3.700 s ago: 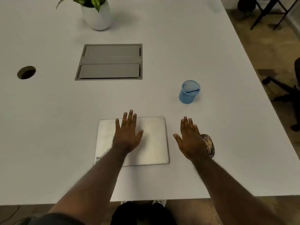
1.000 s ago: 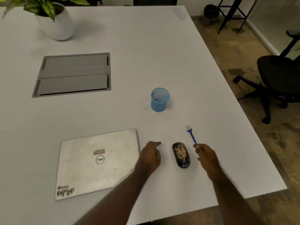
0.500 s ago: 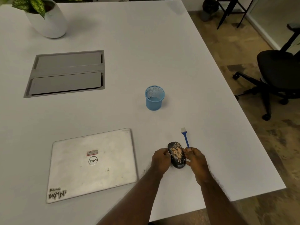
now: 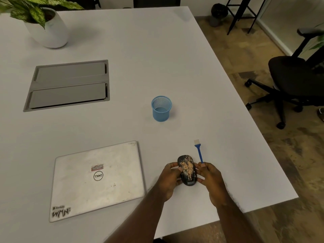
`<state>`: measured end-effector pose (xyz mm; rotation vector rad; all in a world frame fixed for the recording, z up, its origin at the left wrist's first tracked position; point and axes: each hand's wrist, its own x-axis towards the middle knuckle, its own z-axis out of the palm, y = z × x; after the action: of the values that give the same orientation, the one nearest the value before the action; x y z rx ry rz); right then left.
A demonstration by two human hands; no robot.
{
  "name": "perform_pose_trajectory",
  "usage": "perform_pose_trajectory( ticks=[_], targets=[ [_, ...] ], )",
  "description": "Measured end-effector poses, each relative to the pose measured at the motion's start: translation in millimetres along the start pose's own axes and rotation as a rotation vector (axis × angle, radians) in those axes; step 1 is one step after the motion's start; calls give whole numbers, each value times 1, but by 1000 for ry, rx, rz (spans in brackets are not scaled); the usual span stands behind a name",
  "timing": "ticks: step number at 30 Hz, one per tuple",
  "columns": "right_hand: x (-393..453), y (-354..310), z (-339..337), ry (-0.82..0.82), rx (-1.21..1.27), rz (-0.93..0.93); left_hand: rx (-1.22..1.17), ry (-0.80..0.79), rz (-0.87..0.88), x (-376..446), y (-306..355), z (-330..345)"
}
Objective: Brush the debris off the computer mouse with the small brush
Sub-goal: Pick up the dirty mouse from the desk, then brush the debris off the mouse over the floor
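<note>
A black computer mouse (image 4: pixel 187 170) speckled with tan debris sits between my two hands near the table's front right. My left hand (image 4: pixel 169 179) grips its left side with thumb and fingers. My right hand (image 4: pixel 212 179) pinches the lower end of the small brush (image 4: pixel 199 151) and also rests against the mouse's right side. The brush has a blue handle and white bristles. It points away from me, with the bristles apart from the mouse. I cannot tell whether the mouse is lifted off the table.
A closed silver laptop (image 4: pixel 96 179) lies left of my hands. Behind them stands a blue mesh cup (image 4: pixel 161 109). Farther back are a grey cable hatch (image 4: pixel 68 85) and a potted plant (image 4: pixel 50 30). The table's right edge (image 4: pixel 273 155) is close, with a black office chair (image 4: pixel 294 78) beyond.
My left hand has moved right and closed on the mouse. My right hand, holding the brush, has come in against the mouse's other side. Since half a second ago little has changed.
</note>
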<state>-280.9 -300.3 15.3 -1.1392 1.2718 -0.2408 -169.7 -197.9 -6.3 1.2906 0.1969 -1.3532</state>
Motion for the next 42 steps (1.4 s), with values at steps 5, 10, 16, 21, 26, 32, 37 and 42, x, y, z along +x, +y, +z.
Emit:
perform_pose_trajectory(
  ticks=[5,10,16,21,26,32,37,42],
  targets=[
    [-35,-4,-10,-36,39,6,-215,-134,-95,-31,-6,-4],
    [-79,-8,-19,-32,-11,-34,-295,-235,-158,-66,-3,-3],
    [-140,-9,-38,72,-36,-129,-295,-363,-235,-108,0,-1],
    [-197,1,-51,278,16,-228,-245,-410,-278,-135,-6,-4],
    [-250,23,-58,383,145,-257,-206,-441,-311,-163,-12,-7],
    [-299,53,-60,504,266,-323,-227,-473,-379,-189,-27,-3],
    [-327,64,-70,482,333,-333,-172,-488,-403,-204,-45,11],
    [-345,73,-87,497,315,-326,-136,-480,-421,-211,-60,38]
  ],
)
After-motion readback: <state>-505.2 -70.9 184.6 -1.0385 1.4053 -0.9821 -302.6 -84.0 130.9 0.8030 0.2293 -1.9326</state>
